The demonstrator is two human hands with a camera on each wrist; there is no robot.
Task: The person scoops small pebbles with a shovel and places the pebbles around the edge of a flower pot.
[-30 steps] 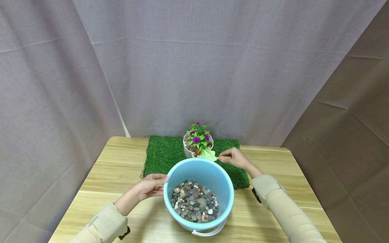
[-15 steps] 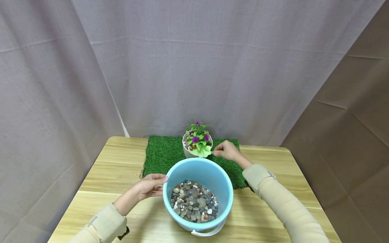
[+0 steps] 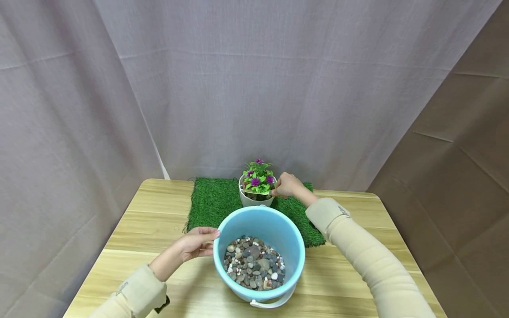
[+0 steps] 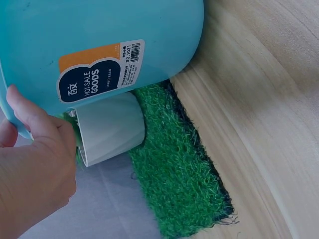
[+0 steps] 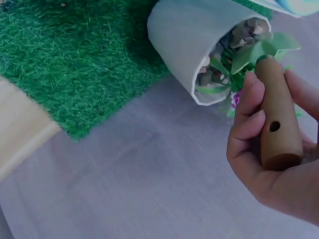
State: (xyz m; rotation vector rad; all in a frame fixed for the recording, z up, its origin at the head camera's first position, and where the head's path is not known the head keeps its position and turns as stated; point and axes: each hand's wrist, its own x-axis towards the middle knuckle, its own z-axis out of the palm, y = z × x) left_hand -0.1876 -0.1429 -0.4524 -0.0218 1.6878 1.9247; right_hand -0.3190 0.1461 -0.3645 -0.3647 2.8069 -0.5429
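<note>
My left hand (image 3: 195, 244) holds the rim of a light blue bucket (image 3: 260, 217) at its left side, thumb on the rim. Mixed pebbles (image 3: 254, 265) cover the bucket's floor. Behind it stands a white flowerpot (image 3: 249, 202) with a purple-flowered plant (image 3: 256, 179) and some stones inside. My right hand (image 3: 289, 185) is beside the pot's right edge and grips the wooden handle of a small trowel (image 5: 279, 114). The trowel's pale green blade lies over the pot's mouth, tilted nearly edge-on to the head view. In the right wrist view, the fingers curl round the handle.
An artificial grass mat (image 3: 214, 201) lies under the pot at the back of the wooden table (image 3: 151, 229). The bucket's white handle (image 3: 274, 304) hangs down at the front. Grey cloth (image 3: 254, 97) rises behind the table, and brown cloth (image 3: 449, 176) stands on the right.
My right hand has moved left and away from me, carrying the trowel from the bucket's back rim to over the pot. The blade has turned from flat to tilted. The left hand stays put.
</note>
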